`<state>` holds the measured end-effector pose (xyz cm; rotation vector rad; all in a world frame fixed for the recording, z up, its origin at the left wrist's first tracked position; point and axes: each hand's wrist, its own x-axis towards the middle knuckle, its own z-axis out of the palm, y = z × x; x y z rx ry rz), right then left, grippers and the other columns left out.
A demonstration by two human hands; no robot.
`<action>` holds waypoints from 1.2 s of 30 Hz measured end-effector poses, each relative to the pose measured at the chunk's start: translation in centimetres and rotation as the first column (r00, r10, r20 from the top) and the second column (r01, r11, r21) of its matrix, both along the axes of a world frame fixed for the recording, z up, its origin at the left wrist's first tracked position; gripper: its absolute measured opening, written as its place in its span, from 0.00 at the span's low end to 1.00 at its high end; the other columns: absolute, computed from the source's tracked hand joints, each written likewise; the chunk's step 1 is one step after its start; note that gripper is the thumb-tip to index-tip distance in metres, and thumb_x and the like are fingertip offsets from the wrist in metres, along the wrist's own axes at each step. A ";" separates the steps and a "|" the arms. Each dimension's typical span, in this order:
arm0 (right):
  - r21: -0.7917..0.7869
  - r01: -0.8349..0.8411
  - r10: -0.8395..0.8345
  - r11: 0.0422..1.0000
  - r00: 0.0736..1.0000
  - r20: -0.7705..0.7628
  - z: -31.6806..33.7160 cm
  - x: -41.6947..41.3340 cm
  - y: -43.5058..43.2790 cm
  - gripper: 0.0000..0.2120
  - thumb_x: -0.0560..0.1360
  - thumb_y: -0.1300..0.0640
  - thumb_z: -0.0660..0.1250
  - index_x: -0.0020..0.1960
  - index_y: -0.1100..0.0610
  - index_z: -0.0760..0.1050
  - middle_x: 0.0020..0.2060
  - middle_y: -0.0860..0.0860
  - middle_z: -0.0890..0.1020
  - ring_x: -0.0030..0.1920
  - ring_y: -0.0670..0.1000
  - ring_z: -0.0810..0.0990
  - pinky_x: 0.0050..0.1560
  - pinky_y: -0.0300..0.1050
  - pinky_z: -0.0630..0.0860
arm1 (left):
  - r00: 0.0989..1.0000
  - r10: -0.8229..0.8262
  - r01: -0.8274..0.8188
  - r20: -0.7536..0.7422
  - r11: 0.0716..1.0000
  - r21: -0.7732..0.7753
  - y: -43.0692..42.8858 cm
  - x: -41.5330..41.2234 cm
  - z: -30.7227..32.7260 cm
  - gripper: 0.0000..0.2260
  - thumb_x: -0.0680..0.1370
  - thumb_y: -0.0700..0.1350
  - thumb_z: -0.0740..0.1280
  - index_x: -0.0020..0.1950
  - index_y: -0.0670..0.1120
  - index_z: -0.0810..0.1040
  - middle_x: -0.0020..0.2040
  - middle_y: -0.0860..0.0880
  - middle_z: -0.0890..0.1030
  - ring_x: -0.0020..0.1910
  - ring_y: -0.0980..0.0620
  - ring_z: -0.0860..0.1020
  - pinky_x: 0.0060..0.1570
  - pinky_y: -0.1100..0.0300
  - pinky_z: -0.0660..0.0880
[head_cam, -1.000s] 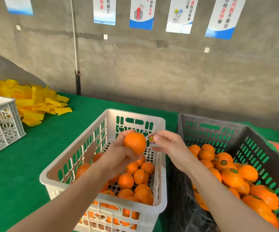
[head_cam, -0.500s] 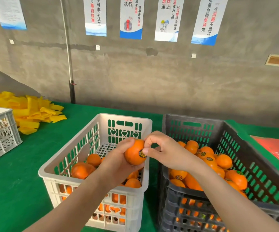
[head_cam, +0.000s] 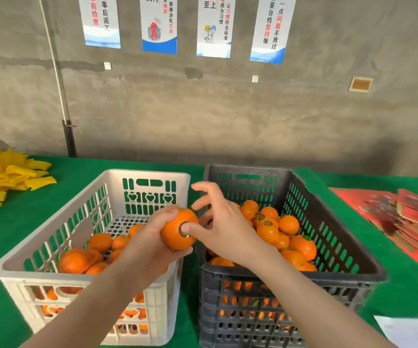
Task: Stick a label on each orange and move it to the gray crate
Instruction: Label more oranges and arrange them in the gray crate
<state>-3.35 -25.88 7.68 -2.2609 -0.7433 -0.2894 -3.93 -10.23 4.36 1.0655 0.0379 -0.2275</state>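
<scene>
Left hand (head_cam: pixel 150 243) grips the orange (head_cam: pixel 174 238) over the white crate's (head_cam: pixel 117 187) right rim, beside the gray crate (head_cam: pixel 340 277). I see my right hand (head_cam: pixel 228 234), fingers (head_cam: pixel 208 189) spread loose, thumb pressing the label (head_cam: pixel 180 229).

Only two bare forearms and two bare hands are seen: left hand (head_cam: pixel 150 242), right hand (head_cam: pixel 225 234). Both arms are left uncovered from the fingertips down to the bottom frame edge. Slim wrists and fingers are noted.
</scene>
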 end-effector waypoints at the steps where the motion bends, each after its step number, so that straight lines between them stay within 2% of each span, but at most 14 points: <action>1: 0.029 -0.013 0.014 0.999 0.999 -0.042 -0.2 0.0 -0.5 0.32 0.74 0.49 0.70 0.72 0.48 0.58 0.60 0.48 0.74 0.51 0.47 0.78 0.52 0.45 0.77 | 1.000 -0.017 0.017 0.010 1.000 -0.008 -0.5 0.1 -0.1 0.24 0.73 0.52 0.65 0.68 0.47 0.71 0.62 0.40 0.78 0.54 0.44 0.80 0.45 0.50 0.78; 3: -0.001 -0.055 0.055 0.998 0.996 -0.070 -0.5 0.2 -1.4 0.33 0.72 0.48 0.72 0.72 0.47 0.59 0.62 0.47 0.73 0.57 0.45 0.75 0.56 0.43 0.76 | 0.998 -0.049 0.049 0.042 0.999 0.018 -1.8 0.1 0.0 0.26 0.72 0.56 0.65 0.67 0.46 0.71 0.58 0.42 0.81 0.53 0.46 0.82 0.42 0.55 0.80; 5: -0.045 -0.039 0.037 0.998 0.998 -0.049 -0.7 0.5 -2.5 0.35 0.67 0.50 0.76 0.69 0.46 0.63 0.62 0.45 0.72 0.57 0.44 0.73 0.56 0.40 0.75 | 0.991 0.012 -0.049 0.136 0.960 0.276 -3.5 0.4 0.0 0.29 0.73 0.58 0.67 0.69 0.45 0.68 0.55 0.47 0.82 0.51 0.50 0.82 0.43 0.60 0.79; 6: -0.030 -0.008 0.007 1.000 0.999 -0.032 -0.5 1.0 -3.1 0.35 0.65 0.50 0.78 0.67 0.46 0.65 0.60 0.44 0.73 0.56 0.42 0.73 0.55 0.37 0.74 | 0.962 0.061 -0.183 0.267 0.868 0.461 -4.2 0.8 -0.3 0.27 0.75 0.57 0.66 0.70 0.46 0.66 0.56 0.50 0.81 0.51 0.52 0.80 0.45 0.58 0.79; 8: 0.047 0.075 -0.075 0.996 0.997 -0.004 0.1 2.8 -4.8 0.33 0.62 0.52 0.80 0.63 0.46 0.69 0.54 0.40 0.74 0.53 0.40 0.73 0.51 0.30 0.70 | 0.886 0.021 -0.353 0.463 0.679 0.644 -5.8 1.7 -1.2 0.20 0.80 0.53 0.59 0.69 0.47 0.63 0.56 0.48 0.79 0.52 0.51 0.79 0.53 0.53 0.77; 11: 0.093 0.283 -0.277 0.954 0.958 -0.080 0.4 7.6 -7.9 0.32 0.62 0.55 0.79 0.62 0.50 0.70 0.55 0.47 0.73 0.55 0.47 0.72 0.51 0.37 0.69 | 0.834 -0.146 -0.423 0.533 0.452 0.786 -7.2 2.8 -3.0 0.15 0.83 0.40 0.54 0.69 0.47 0.65 0.51 0.50 0.78 0.53 0.49 0.77 0.56 0.56 0.72; 13: -0.031 0.393 -0.392 0.919 0.906 -0.158 -0.6 11.2 -9.6 0.33 0.62 0.56 0.79 0.63 0.53 0.68 0.56 0.52 0.70 0.59 0.53 0.71 0.52 0.42 0.69 | 0.824 -0.248 -0.420 0.509 0.335 0.843 -7.3 3.1 -4.5 0.16 0.80 0.33 0.56 0.66 0.45 0.70 0.53 0.47 0.77 0.55 0.49 0.75 0.52 0.69 0.68; 14: -0.137 0.414 -0.434 0.900 0.881 -0.187 -1.5 12.8 -10.2 0.34 0.62 0.56 0.79 0.64 0.54 0.67 0.57 0.53 0.69 0.60 0.55 0.71 0.53 0.44 0.70 | 0.821 -0.257 -0.425 0.509 0.318 0.847 -7.3 3.2 -4.8 0.16 0.79 0.31 0.56 0.64 0.44 0.73 0.52 0.48 0.77 0.53 0.51 0.75 0.46 0.75 0.66; 18: -0.480 0.341 -0.474 0.808 0.861 -0.185 -6.0 16.9 -10.6 0.35 0.63 0.51 0.78 0.66 0.56 0.67 0.61 0.56 0.72 0.59 0.56 0.72 0.54 0.48 0.72 | 0.793 -0.277 -0.476 0.543 0.274 0.836 -7.3 3.7 -4.8 0.14 0.78 0.31 0.58 0.58 0.45 0.76 0.42 0.52 0.75 0.38 0.59 0.70 0.36 0.74 0.66; 23: -0.609 0.255 -0.398 0.751 0.911 -0.108 -9.5 18.8 -8.5 0.37 0.67 0.47 0.75 0.70 0.55 0.64 0.61 0.55 0.75 0.61 0.57 0.74 0.53 0.47 0.73 | 0.813 -0.218 -0.477 0.540 0.281 0.833 -7.4 3.5 -4.8 0.13 0.79 0.34 0.59 0.58 0.47 0.76 0.43 0.51 0.76 0.39 0.59 0.71 0.39 0.71 0.68; 27: -0.660 0.160 -0.328 0.734 0.935 -0.138 -11.0 19.2 -7.5 0.31 0.72 0.56 0.69 0.71 0.58 0.60 0.61 0.59 0.75 0.59 0.60 0.76 0.56 0.54 0.76 | 0.811 -0.219 -0.480 0.543 0.282 0.831 -7.4 3.4 -4.6 0.12 0.80 0.35 0.58 0.58 0.47 0.76 0.43 0.52 0.75 0.38 0.58 0.70 0.36 0.73 0.66; 30: -0.687 0.135 -0.347 0.714 0.921 -0.180 -10.8 18.4 -7.7 0.34 0.74 0.59 0.66 0.75 0.56 0.53 0.66 0.60 0.72 0.62 0.60 0.74 0.59 0.56 0.74 | 0.814 -0.212 -0.475 0.540 0.290 0.830 -7.3 3.4 -4.6 0.12 0.80 0.34 0.57 0.59 0.46 0.75 0.40 0.53 0.73 0.37 0.58 0.69 0.35 0.72 0.66; 33: -0.560 0.252 -0.351 0.790 0.934 -0.075 -7.3 16.2 -7.7 0.37 0.73 0.57 0.69 0.76 0.58 0.54 0.72 0.58 0.65 0.70 0.59 0.67 0.67 0.54 0.68 | 0.810 -0.211 -0.477 0.547 0.306 0.824 -7.3 3.4 -4.4 0.12 0.81 0.35 0.57 0.58 0.44 0.76 0.36 0.55 0.70 0.36 0.58 0.70 0.36 0.71 0.66; 36: 0.109 0.280 -0.295 0.954 0.944 0.151 -2.8 10.5 -7.0 0.18 0.74 0.60 0.69 0.62 0.62 0.73 0.57 0.55 0.79 0.57 0.55 0.78 0.56 0.40 0.74 | 0.791 -0.152 -0.524 0.593 0.332 0.784 -7.3 3.2 -4.5 0.11 0.81 0.37 0.58 0.58 0.43 0.77 0.42 0.53 0.74 0.42 0.55 0.74 0.44 0.66 0.70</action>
